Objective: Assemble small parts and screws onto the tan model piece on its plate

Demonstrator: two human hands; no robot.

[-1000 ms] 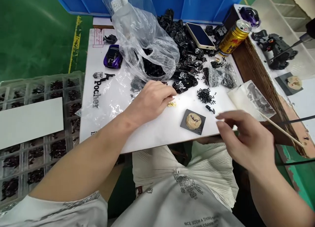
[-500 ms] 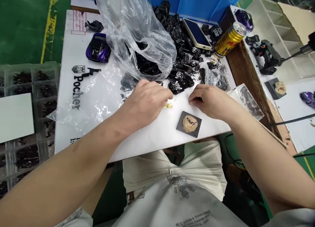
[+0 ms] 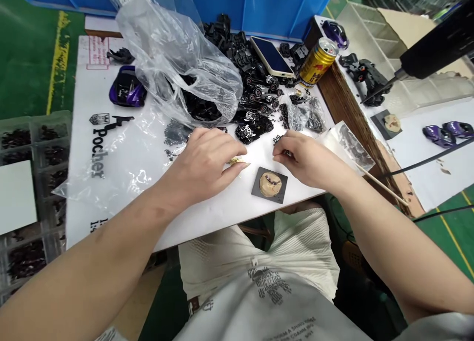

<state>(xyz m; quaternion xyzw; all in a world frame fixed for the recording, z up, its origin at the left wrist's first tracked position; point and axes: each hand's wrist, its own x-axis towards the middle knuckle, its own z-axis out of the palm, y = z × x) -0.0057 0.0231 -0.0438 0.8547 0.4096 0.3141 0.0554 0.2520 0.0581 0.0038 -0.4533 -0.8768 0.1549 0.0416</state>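
My left hand point(image 3: 207, 163) rests low over the white board, its thumb apart from the index finger. Between and just beyond those fingertips lie tiny gold-coloured parts point(image 3: 236, 160). To its right, my right hand point(image 3: 305, 157) has its fingers curled and pinched together; whatever they hold, if anything, is too small to make out. Between the hands and closer to me sits a dark square block point(image 3: 280, 198) with a tan round pad point(image 3: 267, 187) on it, and a small dark shiny part point(image 3: 273, 180) lies on that pad. Black toy car chassis point(image 3: 254, 129) lie just beyond my hands.
A clear plastic bag point(image 3: 177, 59) of black parts covers the board's back left, near a purple car body point(image 3: 128, 87). A phone point(image 3: 272, 57) and a gold can point(image 3: 318, 62) stand at the back. A black powered screwdriver point(image 3: 437, 40) hangs at right. Compartment trays point(image 3: 33, 133) flank the left.
My left thumb has parted from the index finger, which was pinched near the gold parts. My right hand stays curled. The view has shifted, bringing more of the screwdriver into sight.
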